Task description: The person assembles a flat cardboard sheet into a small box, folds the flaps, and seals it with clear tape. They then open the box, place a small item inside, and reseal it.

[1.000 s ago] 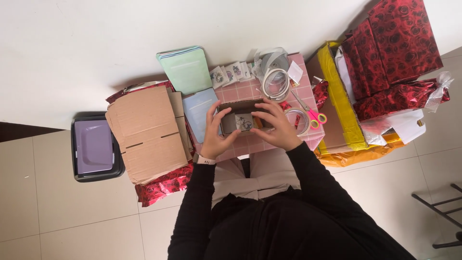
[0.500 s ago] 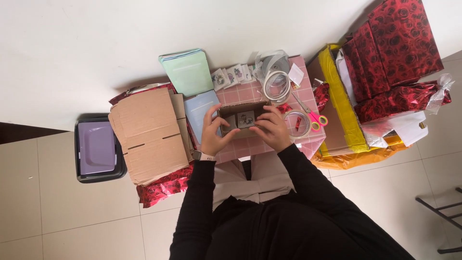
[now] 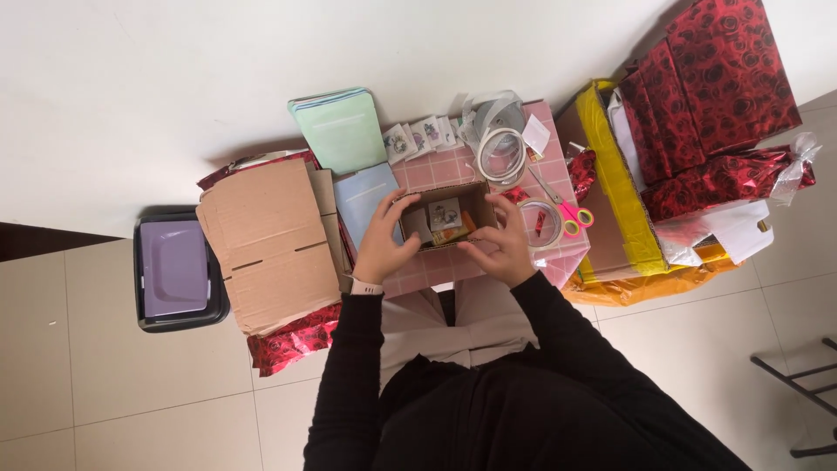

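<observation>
We look down on a pale tiled floor [image 3: 105, 375] that meets a white wall [image 3: 174, 78]. On the right stands a stack of red rose-patterned gift boxes [image 3: 715, 96] over a box with a yellow band [image 3: 615, 183]. On the left a flattened brown cardboard sheet [image 3: 266, 240] lies over red foil wrap [image 3: 292, 340], and beside it sits a dark tray with a lilac lid [image 3: 174, 266]. In the middle is a small pink checked table [image 3: 436, 170]. On it, from the back edge, we see a green folder [image 3: 340, 131], a pale blue booklet [image 3: 366, 196], a row of small cards [image 3: 423, 137], a white coiled cable [image 3: 501, 153], a tape roll [image 3: 540, 222] and pink-handled scissors [image 3: 571, 214].

Near the front of the table sits a small open cardboard box [image 3: 449, 218], holding little cards and an orange item. Our left hand [image 3: 384, 240] clasps the box's left wall, fingers curled over its rim. Our right hand [image 3: 506, 240] grips its right wall and front corner. Both sleeves are black, and a pale wristband [image 3: 366, 286] sits on the left wrist.
</observation>
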